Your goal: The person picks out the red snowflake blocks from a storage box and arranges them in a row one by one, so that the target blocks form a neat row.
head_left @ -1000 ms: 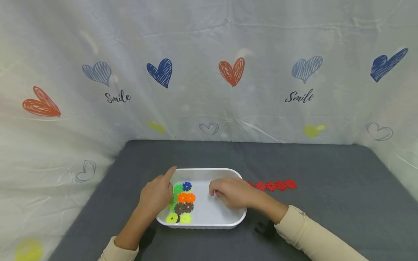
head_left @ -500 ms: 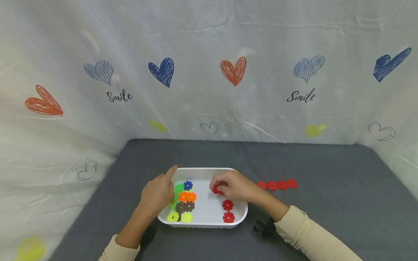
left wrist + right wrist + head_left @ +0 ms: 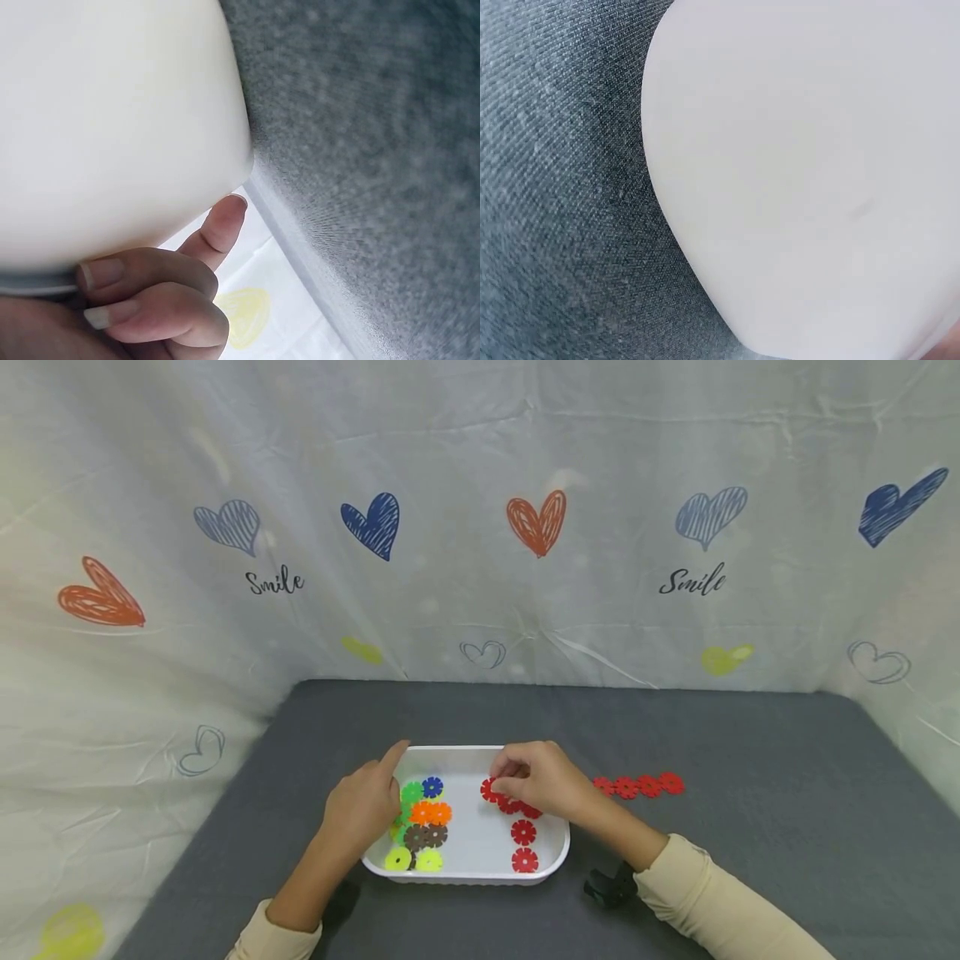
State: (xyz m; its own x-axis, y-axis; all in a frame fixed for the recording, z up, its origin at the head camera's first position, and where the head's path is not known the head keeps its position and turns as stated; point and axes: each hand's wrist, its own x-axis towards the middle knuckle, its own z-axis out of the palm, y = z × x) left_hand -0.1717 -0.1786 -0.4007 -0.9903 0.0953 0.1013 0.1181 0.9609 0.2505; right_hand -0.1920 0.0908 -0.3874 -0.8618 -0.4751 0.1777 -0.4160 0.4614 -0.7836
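1. Head view: the white tray (image 3: pixel 465 877) sits on the grey worktop (image 3: pixel 750 810). Left hand (image 3: pixel 358 810) has hold of its left rim, index finger stretched out along the edge. Right hand (image 3: pixel 546 783) is curled over the tray's far right part, thumb right at a red snowflake disc (image 3: pixel 489 790); honestly can't tell if it's pinching that or has let go. More red discs lie under and beside that hand, plus two singles (image 3: pixel 523 832) (image 3: pixel 525 860) nearer the front. On the left side of the tray: blue disc (image 3: pixel 432 787), green discs (image 3: pixel 412 792), orange discs (image 3: pixel 431 813), brown discs (image 3: pixel 425 837) and yellow discs (image 3: pixel 397 859). A red row (image 3: pixel 637 787) lies on the worktop, right of the tray. Behind it all, a pale curtain (image 3: pixel 615 435) with hearts and "Smile" printed on it.

2. Left wrist view: bent fingers of the left hand against the tray's outside, one fingertip by its edge.

3. Right wrist view: mostly tray wall, worktop beside it, and just a blurry sliver of hand in the bottom right corner.
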